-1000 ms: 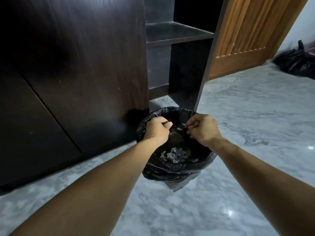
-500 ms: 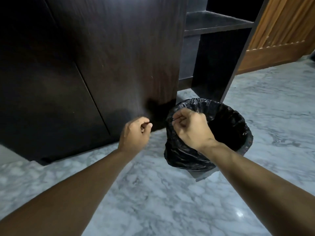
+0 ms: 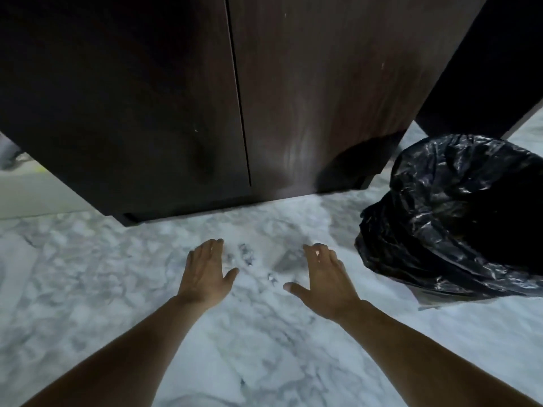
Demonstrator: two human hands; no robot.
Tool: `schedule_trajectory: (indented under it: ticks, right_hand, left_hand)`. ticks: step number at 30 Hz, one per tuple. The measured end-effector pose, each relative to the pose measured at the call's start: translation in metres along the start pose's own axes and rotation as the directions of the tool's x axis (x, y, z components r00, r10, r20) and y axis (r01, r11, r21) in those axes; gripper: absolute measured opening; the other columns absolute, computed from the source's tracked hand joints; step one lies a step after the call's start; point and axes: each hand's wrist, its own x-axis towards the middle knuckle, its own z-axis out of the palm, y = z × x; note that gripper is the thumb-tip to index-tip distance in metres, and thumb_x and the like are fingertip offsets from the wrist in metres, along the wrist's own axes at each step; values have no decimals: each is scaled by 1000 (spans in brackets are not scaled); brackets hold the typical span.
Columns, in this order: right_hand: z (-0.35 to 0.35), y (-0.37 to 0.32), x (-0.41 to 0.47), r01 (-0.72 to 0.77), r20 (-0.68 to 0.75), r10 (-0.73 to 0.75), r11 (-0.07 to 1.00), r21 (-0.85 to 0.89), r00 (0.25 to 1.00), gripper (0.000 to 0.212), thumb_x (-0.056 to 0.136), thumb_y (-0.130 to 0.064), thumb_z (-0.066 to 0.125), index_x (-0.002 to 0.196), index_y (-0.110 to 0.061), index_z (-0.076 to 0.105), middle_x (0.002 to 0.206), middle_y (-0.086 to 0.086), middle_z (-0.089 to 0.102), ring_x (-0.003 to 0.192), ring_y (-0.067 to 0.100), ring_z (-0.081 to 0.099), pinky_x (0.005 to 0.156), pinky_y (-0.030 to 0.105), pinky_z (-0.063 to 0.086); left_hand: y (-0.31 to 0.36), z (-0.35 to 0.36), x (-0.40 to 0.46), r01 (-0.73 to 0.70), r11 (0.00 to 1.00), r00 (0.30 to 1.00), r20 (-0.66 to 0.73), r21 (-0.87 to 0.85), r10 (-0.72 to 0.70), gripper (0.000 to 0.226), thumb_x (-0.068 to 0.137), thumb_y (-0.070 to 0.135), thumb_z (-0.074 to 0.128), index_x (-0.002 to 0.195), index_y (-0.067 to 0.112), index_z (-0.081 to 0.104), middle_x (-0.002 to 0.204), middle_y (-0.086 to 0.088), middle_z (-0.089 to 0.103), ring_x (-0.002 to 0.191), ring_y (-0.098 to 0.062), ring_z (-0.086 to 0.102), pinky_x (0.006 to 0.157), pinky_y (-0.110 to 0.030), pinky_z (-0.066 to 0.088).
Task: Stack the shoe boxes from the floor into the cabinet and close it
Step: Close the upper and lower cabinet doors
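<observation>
1. Both hands had let go of the black bin bag [image 3: 458, 218] and dropped toward the marble floor [image 3: 88, 289]. The left hand [image 3: 205, 274] and the right hand [image 3: 326, 277] were both spread flat with straight fingers, palms down, holding nothing.

2. Half a second earlier the right hand was pinching the bag's rim and the left was curled loosely beside it; a second earlier both were pinching the rim. So the bin business looked finished (or at least paused).

3. The view had swung left too. The bin sat off to the right, well apart from the hands, and the open shelf section had mostly slid out of frame. The dark cabinet [image 3: 293, 98] filled the top, its two doors looking shut with just a thin seam between them.

4. Where were the shoe boxes? None visible anywhere, not on the floor, not by the cabinet. Only some small grey bits lay on the marble between the hands, too blurry to identify.

5. My read: the stacking hadn't visibly started, and the doors would need opening first.
</observation>
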Motion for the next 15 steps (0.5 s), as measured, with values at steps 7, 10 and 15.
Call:
schedule_trajectory:
  ticks: [7, 10, 15]
  right_hand:
    - [42, -5, 27, -96, -124, 89, 994, -52, 988, 113, 67, -88, 38, 148, -13, 17, 139, 8, 36, 123, 26, 40, 101, 38, 37]
    - [62, -5, 35, -64, -195, 42, 992, -106, 980, 116, 65, -92, 28, 146, -9, 25, 146, 12, 33, 132, 30, 33, 108, 43, 28]
    - [84, 0, 37, 75, -262, -121, 981, -179, 958, 71, 82, -73, 37, 130, -22, 49, 123, 8, 52, 108, 30, 49, 86, 42, 36]
  left_hand:
    - [-20, 46, 11, -97, 994, 995, -31, 47, 98, 88, 81, 67, 37, 142, 5, 41, 147, -21, 39, 132, -38, 39, 108, -48, 35]
    - [-23, 64, 19, -176, 983, 983, -50, 59, 179, 86, 85, 64, 39, 146, 5, 34, 152, -20, 32, 138, -37, 33, 114, -48, 30]
    - [-11, 73, 30, -278, 955, 951, -108, 101, 289, 66, 89, 55, 37, 144, 17, 39, 147, -13, 38, 130, -31, 39, 105, -43, 33]
